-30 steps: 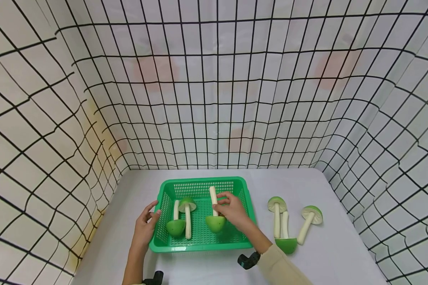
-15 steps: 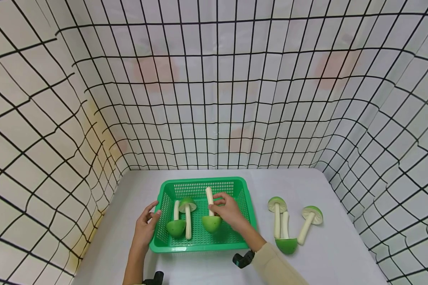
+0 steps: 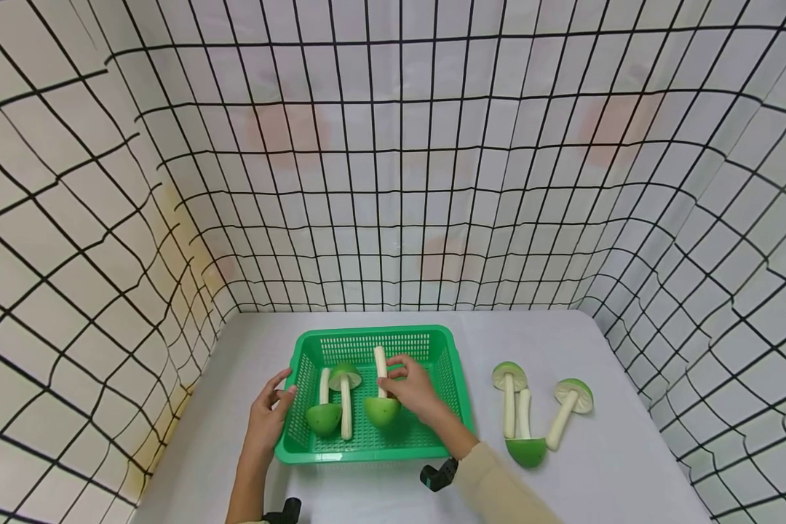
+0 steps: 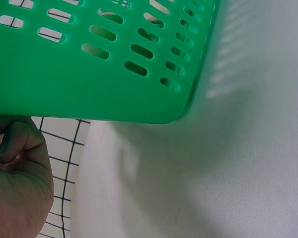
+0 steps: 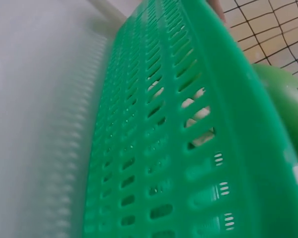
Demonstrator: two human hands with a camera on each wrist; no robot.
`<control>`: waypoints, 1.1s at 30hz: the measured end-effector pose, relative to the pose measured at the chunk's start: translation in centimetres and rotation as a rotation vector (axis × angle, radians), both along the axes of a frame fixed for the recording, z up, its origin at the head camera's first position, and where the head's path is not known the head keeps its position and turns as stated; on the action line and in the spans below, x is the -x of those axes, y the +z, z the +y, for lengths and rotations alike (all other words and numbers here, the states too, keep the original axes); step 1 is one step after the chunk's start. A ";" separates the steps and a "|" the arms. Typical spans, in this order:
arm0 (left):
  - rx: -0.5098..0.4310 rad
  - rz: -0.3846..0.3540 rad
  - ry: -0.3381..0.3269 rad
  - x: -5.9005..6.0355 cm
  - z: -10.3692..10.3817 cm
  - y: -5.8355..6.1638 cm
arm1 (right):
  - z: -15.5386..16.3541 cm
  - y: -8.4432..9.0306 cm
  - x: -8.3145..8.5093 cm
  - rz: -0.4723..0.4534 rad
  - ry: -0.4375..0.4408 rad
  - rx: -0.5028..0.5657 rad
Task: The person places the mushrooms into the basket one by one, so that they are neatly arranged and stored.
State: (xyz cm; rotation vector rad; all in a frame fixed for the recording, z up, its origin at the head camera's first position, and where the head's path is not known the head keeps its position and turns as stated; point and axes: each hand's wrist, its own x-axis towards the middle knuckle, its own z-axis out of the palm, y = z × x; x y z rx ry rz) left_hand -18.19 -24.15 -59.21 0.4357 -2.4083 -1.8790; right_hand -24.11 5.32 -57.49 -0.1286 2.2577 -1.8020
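Observation:
My right hand (image 3: pixel 411 389) pinches the pale stem of a green-capped toy mushroom (image 3: pixel 381 413), held cap-down over the right half of a green plastic basket (image 3: pixel 373 457). Part of that green cap (image 5: pixel 283 96) shows past the rim in the right wrist view. My left hand (image 3: pixel 265 418) is at the basket's left side, thumb and forefinger at the rim; the left wrist view shows this hand (image 4: pixel 22 178) with curled fingers beside the basket wall (image 4: pixel 89 84). Inside the basket lie two more mushrooms, one cap-down (image 3: pixel 323 420) and one cap-up (image 3: pixel 345 378).
Right of the basket, three mushrooms lie on the white tabletop (image 3: pixel 602 473): one cap-up (image 3: pixel 509 377), one cap-down (image 3: pixel 526 451) and one slanted (image 3: pixel 573 394). Black netting (image 3: pixel 399 225) over white cloth surrounds the table at the back and sides.
My right hand has moved a little left with the mushroom, bringing it nearer to the two others in the basket. The left hand and the basket stay in place.

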 end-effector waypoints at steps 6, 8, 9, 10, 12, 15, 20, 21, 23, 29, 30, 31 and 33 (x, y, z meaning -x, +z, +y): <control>-0.017 -0.012 -0.005 0.0 -0.2 -0.1 | -0.5 -0.3 -0.3 -0.003 0.000 -0.008; -0.025 -0.030 -0.008 0.0 -0.1 0.3 | -0.7 -0.4 -0.3 -0.005 0.001 -0.015; -0.026 -0.032 -0.013 -0.2 0.0 0.8 | -0.7 -0.5 -0.4 -0.008 0.001 -0.021; -0.029 -0.033 -0.013 -0.2 0.1 0.8 | -0.8 -0.6 -0.4 -0.010 0.002 -0.028; -0.026 -0.031 -0.015 -0.2 0.1 0.8 | -1.0 -0.9 -0.3 -0.013 0.003 -0.036; -0.023 -0.012 -0.008 -0.1 0.0 0.3 | -1.3 -1.3 -0.3 -0.019 0.009 -0.050; -0.022 0.000 -0.001 0.0 -0.1 -0.3 | -1.7 -1.4 -0.6 -0.032 0.033 -0.072; -0.020 0.000 0.000 0.1 -0.1 -0.3 | -1.8 -1.4 -0.7 -0.037 0.036 -0.078; -0.016 0.001 0.000 0.1 -0.1 -0.3 | -1.9 -1.4 -0.7 -0.044 0.045 -0.088; -0.024 0.002 -0.005 0.1 -0.1 -0.2 | -2.2 -1.6 -0.7 -0.060 0.067 -0.115; -0.022 0.003 -0.007 0.1 -0.1 -0.3 | -2.2 -1.6 -0.7 -0.063 0.068 -0.118; -0.022 0.003 -0.006 0.1 -0.2 -0.3 | -2.3 -1.7 -0.6 -0.061 0.073 -0.120; -0.020 0.005 0.000 0.2 -0.2 -0.3 | -2.3 -1.8 -0.5 -0.059 0.074 -0.129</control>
